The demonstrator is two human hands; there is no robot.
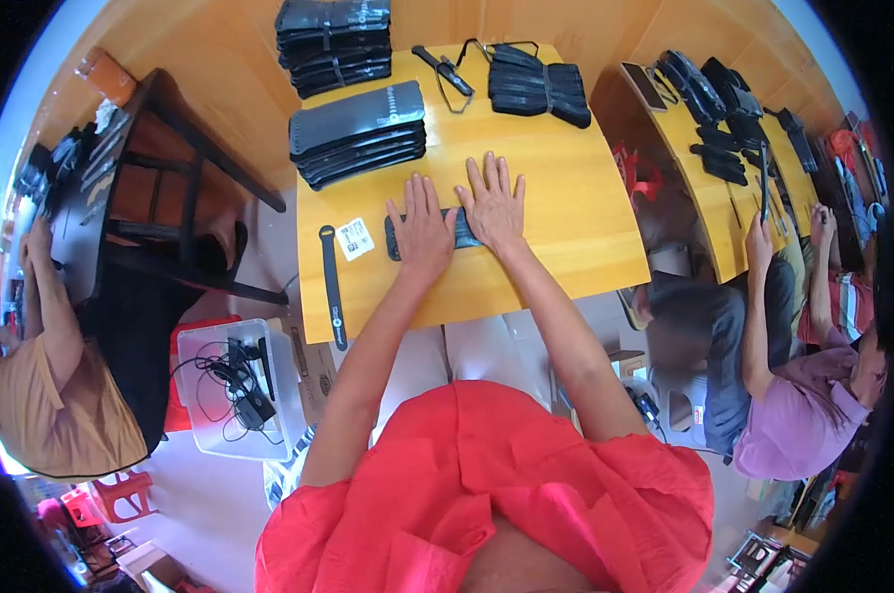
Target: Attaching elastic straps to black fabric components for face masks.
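Note:
Palms down, both my hands press on a small flat black packet (467, 229) near the middle of the yellow wooden table (506, 272). My left hand (425, 227) covers its left part, fingers stretched forward. On its right part and the wood beyond lies my right hand (494, 201), fingers spread. Left of them are a white printed label (355, 239) and a long black strap (331, 282) with a ring-shaped upper end. Beyond my hands stands a stack of flat black packets (358, 128).
Another banded packet stack (334, 49) stands behind, beside a bundle of black straps (536, 89) and a loose black strap (445, 71). Co-workers sit at a dark table (101, 212) left and a yellow table (699, 193) right. A clear bin (210, 425) with cables is on the floor.

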